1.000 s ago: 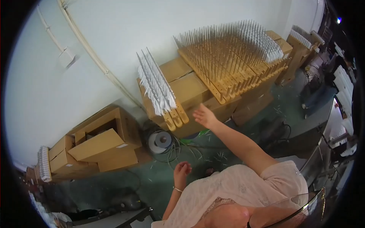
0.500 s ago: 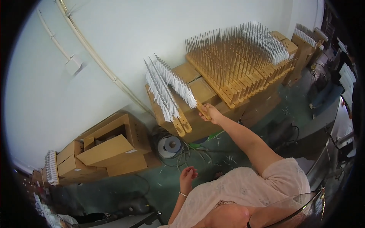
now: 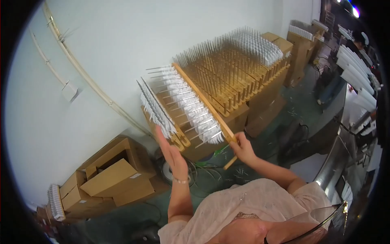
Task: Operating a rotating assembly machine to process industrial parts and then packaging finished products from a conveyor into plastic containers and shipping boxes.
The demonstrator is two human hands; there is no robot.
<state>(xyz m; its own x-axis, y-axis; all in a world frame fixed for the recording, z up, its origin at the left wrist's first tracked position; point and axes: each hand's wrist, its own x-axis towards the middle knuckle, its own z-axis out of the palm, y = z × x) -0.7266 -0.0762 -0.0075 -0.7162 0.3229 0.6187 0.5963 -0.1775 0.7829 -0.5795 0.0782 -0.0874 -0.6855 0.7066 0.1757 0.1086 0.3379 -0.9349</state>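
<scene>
My right hand (image 3: pixel 245 149) is closed around the near end of a wooden pin board (image 3: pixel 203 99). The board is raised and tipped on its side, with its long metal pins pointing left. White fluffy pieces (image 3: pixel 191 106) sit in a row along those pins. To the left, my left hand (image 3: pixel 174 156) is raised with its fingers stretched out, holding nothing. Just beyond its fingertips, more pin boards (image 3: pixel 180 140) carrying white pieces lie on a carton. Whether the left fingertips touch them I cannot tell.
Many pin boards (image 3: pixel 231 95) with upright metal pins cover cartons by the wall; white pieces fill those at the far end. Open cardboard boxes (image 3: pixel 111 177) stand at the left. Cables and white scraps (image 3: pixel 239 175) lie on the green floor. A person (image 3: pixel 331 87) is at the far right.
My right hand has lifted the pin board off the carton and tipped it sideways. My left hand has risen from near my body toward the remaining boards, fingers now stretched. The view has shifted.
</scene>
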